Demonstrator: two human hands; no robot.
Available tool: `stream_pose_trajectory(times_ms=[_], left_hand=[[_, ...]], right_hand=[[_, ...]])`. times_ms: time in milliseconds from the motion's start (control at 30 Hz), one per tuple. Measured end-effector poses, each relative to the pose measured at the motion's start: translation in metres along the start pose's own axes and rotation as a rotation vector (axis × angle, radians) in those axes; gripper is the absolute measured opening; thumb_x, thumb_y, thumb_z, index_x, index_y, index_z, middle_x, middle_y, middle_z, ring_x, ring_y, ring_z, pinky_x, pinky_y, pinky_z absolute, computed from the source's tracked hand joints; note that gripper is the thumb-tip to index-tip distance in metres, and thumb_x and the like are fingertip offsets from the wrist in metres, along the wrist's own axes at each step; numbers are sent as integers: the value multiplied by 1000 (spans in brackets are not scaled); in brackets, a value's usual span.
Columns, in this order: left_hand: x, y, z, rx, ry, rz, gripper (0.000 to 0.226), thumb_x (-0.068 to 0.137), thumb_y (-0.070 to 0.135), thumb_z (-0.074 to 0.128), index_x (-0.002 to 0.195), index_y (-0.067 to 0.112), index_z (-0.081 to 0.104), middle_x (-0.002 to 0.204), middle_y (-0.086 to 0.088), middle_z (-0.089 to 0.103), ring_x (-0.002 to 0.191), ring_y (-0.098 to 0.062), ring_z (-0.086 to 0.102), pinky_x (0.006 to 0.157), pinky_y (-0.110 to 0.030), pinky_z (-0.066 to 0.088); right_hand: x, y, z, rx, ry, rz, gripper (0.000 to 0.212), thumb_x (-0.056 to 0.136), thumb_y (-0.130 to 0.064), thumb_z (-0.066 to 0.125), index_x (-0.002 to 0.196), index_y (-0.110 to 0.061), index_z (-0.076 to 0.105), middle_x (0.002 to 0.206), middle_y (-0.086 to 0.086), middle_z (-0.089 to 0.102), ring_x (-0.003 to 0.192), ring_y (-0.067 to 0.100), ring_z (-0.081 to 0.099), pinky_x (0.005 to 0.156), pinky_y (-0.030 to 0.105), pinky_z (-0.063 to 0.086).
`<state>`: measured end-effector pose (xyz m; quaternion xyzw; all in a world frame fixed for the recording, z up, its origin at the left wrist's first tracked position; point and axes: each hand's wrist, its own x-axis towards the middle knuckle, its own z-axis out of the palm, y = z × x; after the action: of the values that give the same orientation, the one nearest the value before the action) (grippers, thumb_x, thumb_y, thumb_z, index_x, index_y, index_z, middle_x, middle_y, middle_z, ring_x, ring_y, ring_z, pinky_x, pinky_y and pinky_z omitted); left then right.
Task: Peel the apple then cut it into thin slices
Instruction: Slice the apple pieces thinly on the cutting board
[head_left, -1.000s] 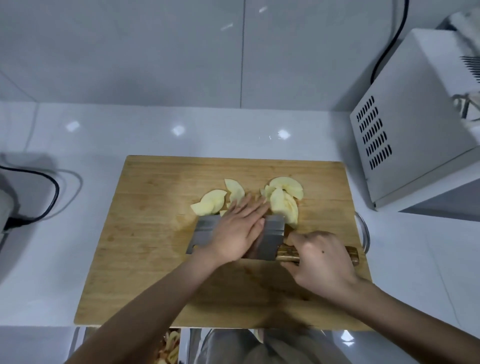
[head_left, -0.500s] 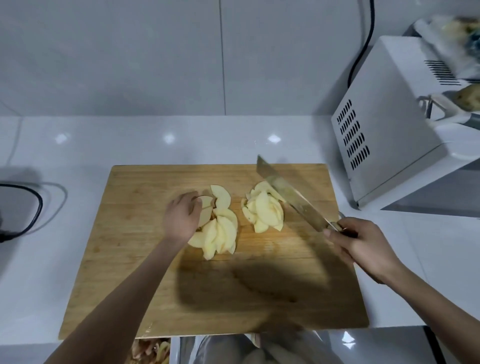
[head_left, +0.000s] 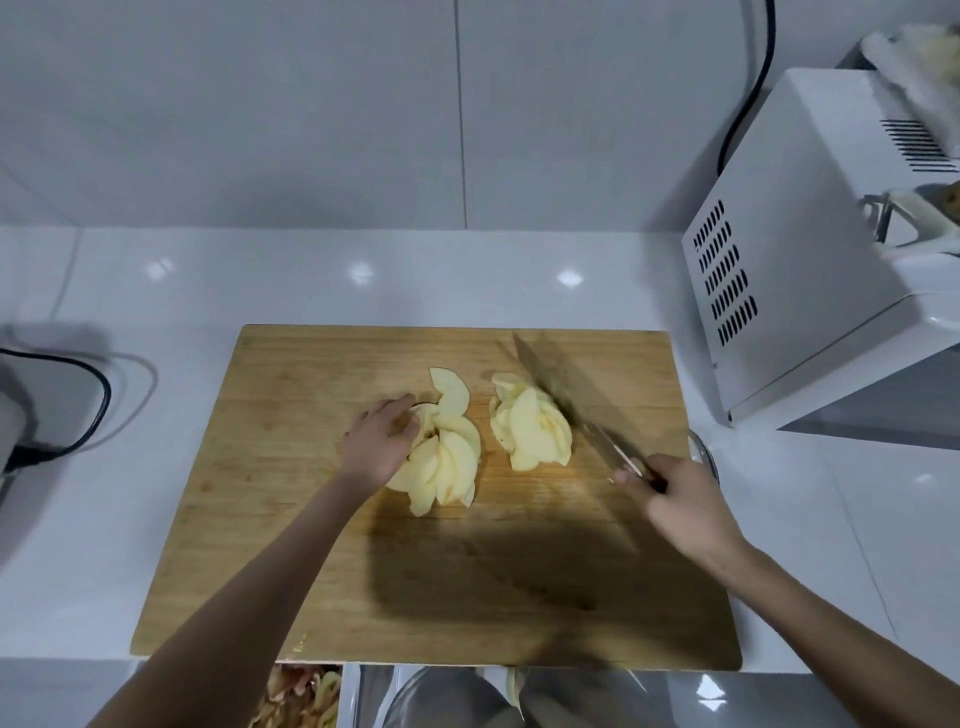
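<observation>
Already peeled and cut thin: apple slices (head_left: 530, 431) lying in 2 fanned heaps near the middle of the cutting board (head_left: 311, 571), slightly apart. Left hand (head_left: 379, 441) curled against the left heap, fingertips touching it; pinching a slice or merely nudging, cannot tell. Right hand (head_left: 680, 504) wrapped round the handle of the knife (head_left: 602, 441), blade blurred, slanting just beside the right heap. Peelings (head_left: 301, 696) below the board's near edge. Probably little left beyond gathering or tidying.

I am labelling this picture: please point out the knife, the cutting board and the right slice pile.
knife (head_left: 597, 436), head view, blade near handle.
cutting board (head_left: 291, 493), head view, bare wood at left.
right slice pile (head_left: 530, 431), head view, pile's middle.
</observation>
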<state>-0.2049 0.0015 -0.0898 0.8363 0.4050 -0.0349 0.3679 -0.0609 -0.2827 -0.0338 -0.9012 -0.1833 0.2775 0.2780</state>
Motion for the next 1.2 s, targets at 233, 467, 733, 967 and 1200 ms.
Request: stream_pose_trajectory(times_ms=[233, 467, 733, 967, 1200], left_hand=[[-1, 3, -5, -58, 9, 13, 31, 96, 27, 46, 125, 25, 57, 123, -3, 60, 115, -28, 53, 97, -47, 43], [4, 9, -7, -31, 60, 19, 40, 96, 23, 49, 135, 15, 51, 131, -10, 56, 121, -28, 50, 106, -43, 37], [5, 24, -10, -45, 108, 53, 36, 94, 22, 52, 130, 16, 55, 125, -9, 60, 119, -27, 53, 102, -46, 40], [-4, 35, -12, -41, 157, 54, 33, 93, 24, 54, 125, 20, 58, 124, -5, 61, 115, -26, 52, 98, -45, 43], [-17, 38, -14, -12, 235, 80, 34, 92, 28, 57, 124, 17, 60, 121, -4, 63, 107, -22, 56, 90, -37, 46]], right_hand=[[-11, -17, 24, -40, -133, -55, 29, 88, -41, 57, 77, -15, 63, 60, 0, 56, 56, 14, 52, 53, 28, 34], [1, -18, -2, 207, -84, -24, 29, 89, -30, 61, 67, -11, 59, 51, 5, 59, 41, 16, 53, 51, 33, 47], [31, 2, -15, -356, 307, -285, 22, 76, -32, 74, 91, -17, 69, 77, 1, 71, 72, 23, 65, 63, 26, 43], [74, 29, -9, -493, 307, -396, 28, 75, -24, 74, 96, -8, 66, 85, 9, 70, 74, 29, 63, 65, 31, 47], [90, 35, -2, -581, 165, -352, 28, 80, -26, 62, 99, -6, 66, 106, 9, 59, 99, 26, 53, 80, 33, 47]])
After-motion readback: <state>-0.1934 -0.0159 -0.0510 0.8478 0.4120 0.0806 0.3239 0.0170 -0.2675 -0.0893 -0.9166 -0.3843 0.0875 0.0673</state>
